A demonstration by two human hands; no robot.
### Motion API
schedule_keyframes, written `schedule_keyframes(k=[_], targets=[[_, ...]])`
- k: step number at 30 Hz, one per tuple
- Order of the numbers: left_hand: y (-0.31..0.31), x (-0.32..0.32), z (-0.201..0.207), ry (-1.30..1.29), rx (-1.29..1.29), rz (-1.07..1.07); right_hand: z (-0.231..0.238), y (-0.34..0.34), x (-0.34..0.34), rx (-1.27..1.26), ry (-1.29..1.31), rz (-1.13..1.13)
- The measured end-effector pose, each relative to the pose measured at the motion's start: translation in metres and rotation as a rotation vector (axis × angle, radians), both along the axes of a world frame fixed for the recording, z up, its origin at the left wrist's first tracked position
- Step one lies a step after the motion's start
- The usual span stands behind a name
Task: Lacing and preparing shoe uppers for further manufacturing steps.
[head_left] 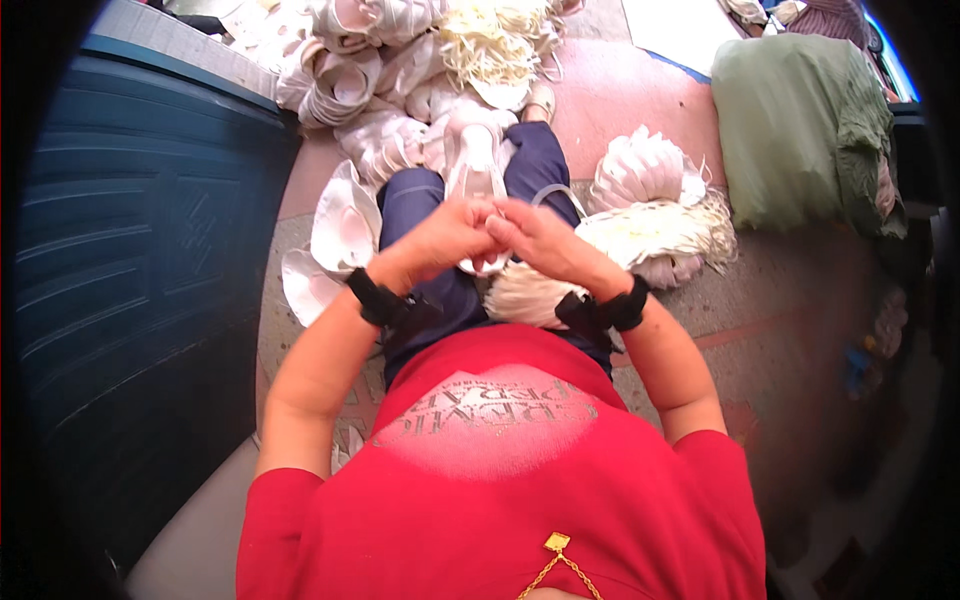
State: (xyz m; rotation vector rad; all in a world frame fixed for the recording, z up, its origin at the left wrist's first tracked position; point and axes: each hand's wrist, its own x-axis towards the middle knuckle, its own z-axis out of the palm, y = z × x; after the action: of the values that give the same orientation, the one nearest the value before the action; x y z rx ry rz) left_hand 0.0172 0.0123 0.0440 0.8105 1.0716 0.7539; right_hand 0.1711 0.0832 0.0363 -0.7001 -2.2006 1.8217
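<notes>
A white shoe lies between my legs, its lower end passing under my hands. Above it my left hand is closed, its fingers curled and meeting those of the other hand. My right hand is also closed, thumb and fingers pinched together at the same spot. Whatever is between the fingertips is too small and covered to make out. A pale strap loops up just beyond my right hand. A bundle of cream laces lies by my right leg, and other pale strands lie under my right wrist.
A heap of white shoes and a tangle of cream laces rise beyond my feet. More white shoe pieces lie by my left leg. A dark blue panelled door stands at the left, a large green sack at the right.
</notes>
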Motion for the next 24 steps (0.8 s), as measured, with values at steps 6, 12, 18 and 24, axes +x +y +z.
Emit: schedule_keyframes(k=[6,12,18,24], targets=[[-0.007,-0.018,-0.013,0.158,-0.192,0.401,-0.019,0.001,0.003,0.05,-0.186,0.052],[0.022,-0.059,-0.062,0.642,0.092,0.526,-0.056,0.042,-0.007,-0.287,-0.135,-0.37],[0.039,-0.029,-0.061,1.07,0.446,0.189,-0.076,0.053,-0.02,-0.13,-0.189,-0.339],[0.042,-0.023,-0.063,1.22,0.394,0.226,-0.074,0.045,-0.032,0.103,-0.267,-0.363]])
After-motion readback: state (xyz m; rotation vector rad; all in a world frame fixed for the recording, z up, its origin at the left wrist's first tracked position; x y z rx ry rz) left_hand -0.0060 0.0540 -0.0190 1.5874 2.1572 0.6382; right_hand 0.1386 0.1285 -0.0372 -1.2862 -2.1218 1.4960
